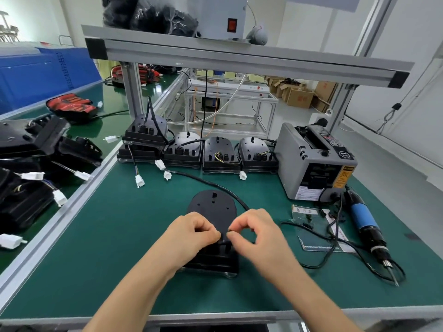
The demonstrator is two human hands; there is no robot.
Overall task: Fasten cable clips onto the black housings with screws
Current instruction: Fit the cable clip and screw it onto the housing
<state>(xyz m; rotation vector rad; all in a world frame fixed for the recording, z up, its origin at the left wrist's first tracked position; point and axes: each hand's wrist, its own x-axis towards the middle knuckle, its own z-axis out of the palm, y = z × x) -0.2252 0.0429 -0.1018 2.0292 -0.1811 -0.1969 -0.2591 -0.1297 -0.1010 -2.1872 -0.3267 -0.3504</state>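
Observation:
A black housing (212, 207) with a round top lies on the green mat in front of me, its black cable (203, 180) running back to a white connector. My left hand (191, 232) has its fingers curled over the housing's lower middle, fingertips pinched together. My right hand (254, 230) pinches something small and dark between thumb and forefinger just beside the left fingertips; I cannot tell what it is. Small black clips (309, 222) lie on a clear bag at the right. A blue electric screwdriver (366, 226) rests at the far right.
Several black housings (220, 152) with cables stand in a row at the back. A grey tape dispenser (314, 161) sits at the back right. More housings (28, 149) are piled on the left bench. An aluminium shelf frame (239, 56) spans overhead.

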